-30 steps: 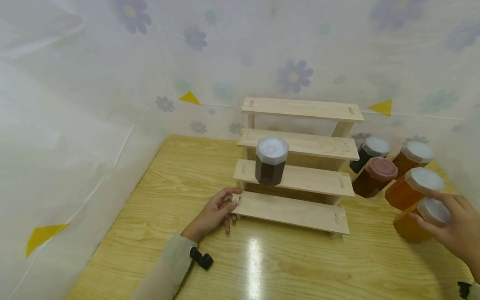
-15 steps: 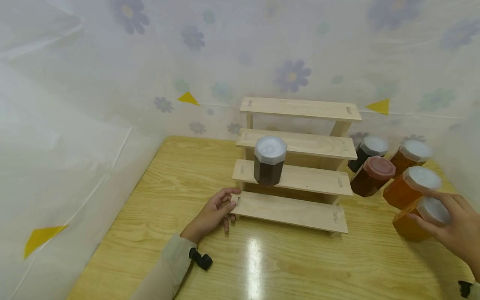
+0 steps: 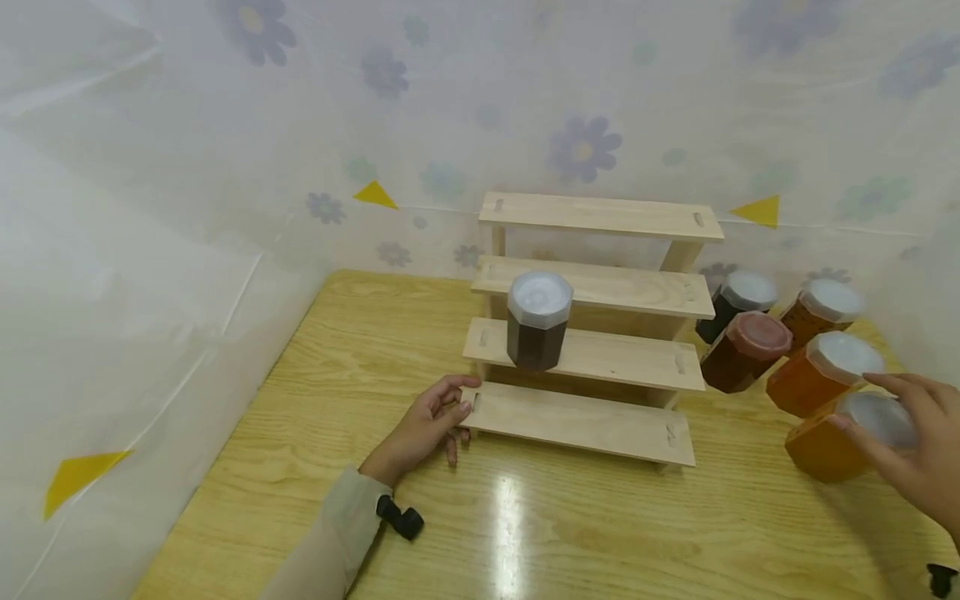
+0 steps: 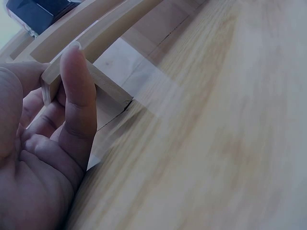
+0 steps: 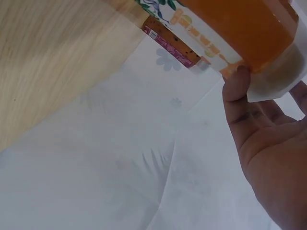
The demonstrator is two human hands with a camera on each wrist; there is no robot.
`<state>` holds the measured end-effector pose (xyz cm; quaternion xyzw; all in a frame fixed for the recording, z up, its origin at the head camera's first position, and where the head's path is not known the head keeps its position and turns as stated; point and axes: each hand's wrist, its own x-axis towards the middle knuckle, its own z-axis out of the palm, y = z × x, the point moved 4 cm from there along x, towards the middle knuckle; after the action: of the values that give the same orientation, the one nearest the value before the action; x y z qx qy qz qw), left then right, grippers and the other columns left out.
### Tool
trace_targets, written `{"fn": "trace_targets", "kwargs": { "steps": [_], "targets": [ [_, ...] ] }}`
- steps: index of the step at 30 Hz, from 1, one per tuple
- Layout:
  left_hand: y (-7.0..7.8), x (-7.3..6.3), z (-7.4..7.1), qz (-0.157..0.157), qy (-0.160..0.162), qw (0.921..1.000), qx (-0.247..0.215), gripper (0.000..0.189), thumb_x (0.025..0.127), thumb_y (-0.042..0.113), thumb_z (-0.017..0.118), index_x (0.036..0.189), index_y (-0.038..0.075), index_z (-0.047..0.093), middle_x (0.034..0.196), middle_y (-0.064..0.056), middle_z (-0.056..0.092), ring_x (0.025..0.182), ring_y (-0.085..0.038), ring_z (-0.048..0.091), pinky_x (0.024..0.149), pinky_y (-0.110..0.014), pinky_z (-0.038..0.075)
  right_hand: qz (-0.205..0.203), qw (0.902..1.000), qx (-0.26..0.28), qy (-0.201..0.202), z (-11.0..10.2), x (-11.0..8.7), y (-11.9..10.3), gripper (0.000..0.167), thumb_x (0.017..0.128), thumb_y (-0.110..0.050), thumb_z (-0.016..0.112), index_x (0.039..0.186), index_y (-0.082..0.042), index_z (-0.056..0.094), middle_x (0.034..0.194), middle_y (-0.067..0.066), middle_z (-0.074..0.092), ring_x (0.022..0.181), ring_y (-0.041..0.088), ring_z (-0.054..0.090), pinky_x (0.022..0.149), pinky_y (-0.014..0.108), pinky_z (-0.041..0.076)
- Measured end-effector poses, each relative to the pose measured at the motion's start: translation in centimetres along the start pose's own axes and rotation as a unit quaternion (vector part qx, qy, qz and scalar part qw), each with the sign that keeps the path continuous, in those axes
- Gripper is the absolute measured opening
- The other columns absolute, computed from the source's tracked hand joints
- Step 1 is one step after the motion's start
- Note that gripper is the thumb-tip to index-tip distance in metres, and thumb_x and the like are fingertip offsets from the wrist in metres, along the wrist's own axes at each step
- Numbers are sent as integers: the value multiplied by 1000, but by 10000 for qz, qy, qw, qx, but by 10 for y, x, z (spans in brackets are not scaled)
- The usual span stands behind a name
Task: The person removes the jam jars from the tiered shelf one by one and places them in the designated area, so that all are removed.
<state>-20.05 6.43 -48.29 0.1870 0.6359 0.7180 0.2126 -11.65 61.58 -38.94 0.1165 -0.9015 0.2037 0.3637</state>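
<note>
My left hand point(image 3: 423, 425) holds the left end of the bottom tier of a stepped wooden shelf point(image 3: 577, 425); the left wrist view shows thumb and fingers pinching the board end point(image 4: 72, 64). At the right, my right hand point(image 3: 918, 450) grips an amber jar point(image 3: 825, 450) by its whitish lid. Seen from the right wrist, the thumb presses this jar point(image 5: 235, 28) near the lid's edge, and the other fingers are partly hidden behind. A dark jar point(image 3: 536, 342) with a white lid stands on the second tier from the bottom, left of its middle.
Beside the held jar stand an orange jar point(image 3: 806, 383), a brown jar with a reddish lid point(image 3: 750, 354), a black jar point(image 3: 720, 317) and a speckled brown jar point(image 3: 806, 325). A flowered sheet point(image 3: 450, 108) hangs behind the wooden table point(image 3: 337, 358).
My right hand has shifted slightly right, and the amber jar's lid has moved right with it while its base stays about where it was. The left hand keeps its place.
</note>
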Motion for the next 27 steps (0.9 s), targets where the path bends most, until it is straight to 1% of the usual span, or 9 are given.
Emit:
{"fn": "trace_targets", "kwargs": {
  "steps": [2,4,7,9,12,16,20,24,27],
  "targets": [
    [1,0,0,-6,2,10000,-13,41,110,15,54,150,7,46,96,-10,48,72,-22,67,43,-30,58,-59,9999,-90,31,-3,6,-4,112,87,-85,50,125,19,59,118,45,53,97,60,46,117,45,35],
    [1,0,0,-10,15,10000,0,41,110,15,53,150,7,46,96,-10,47,72,-22,66,43,-30,58,-71,9998,-188,12,-7,11,-7,110,89,-84,49,131,18,57,125,45,50,99,59,45,116,47,35],
    [1,0,0,-2,12,10000,27,41,110,15,53,150,6,46,96,-10,48,72,-22,66,43,-32,58,-70,9994,-346,-24,-12,18,-9,107,91,-82,49,139,13,53,136,43,47,114,61,45,123,52,30],
    [0,0,0,9,9,10000,37,41,110,15,53,150,6,46,96,-10,48,72,-23,66,43,-32,58,-156,9989,-441,-5,-14,22,-10,105,91,-82,49,140,11,54,139,42,46,124,61,44,121,63,28],
    [0,0,0,22,-6,10000,6,41,110,14,53,150,5,45,96,-10,49,72,-23,66,43,-31,58,-281,9992,-296,16,-14,29,-14,105,90,-81,52,139,12,55,140,42,45,135,59,38,122,65,25],
    [0,0,0,42,-16,10000,-25,41,110,13,53,150,4,45,95,-9,48,72,-22,67,43,-30,58,-418,9991,-62,-7,-9,37,-24,106,90,-82,52,136,13,55,138,44,44,131,63,37,121,68,24],
    [0,0,0,46,-12,10000,-26,41,110,13,53,150,5,45,95,-9,48,72,-22,67,43,-31,58,-680,9974,-232,-50,-3,49,-36,105,90,-84,47,135,11,58,132,45,48,121,66,43,118,69,29],
    [0,0,0,53,-29,10000,-23,41,110,14,53,150,4,45,96,-9,48,72,-22,67,43,-31,58,-747,9955,-327,-490,4,60,-50,100,93,-83,42,144,3,54,137,41,48,121,65,44,118,69,29],
    [0,1,0,60,-35,10000,-24,41,110,14,53,150,5,45,96,-10,49,72,-22,67,43,-31,58,-539,9923,-319,-1070,9,66,-59,84,99,-69,52,152,-4,48,147,35,43,127,62,42,111,74,33]
  ]
}}
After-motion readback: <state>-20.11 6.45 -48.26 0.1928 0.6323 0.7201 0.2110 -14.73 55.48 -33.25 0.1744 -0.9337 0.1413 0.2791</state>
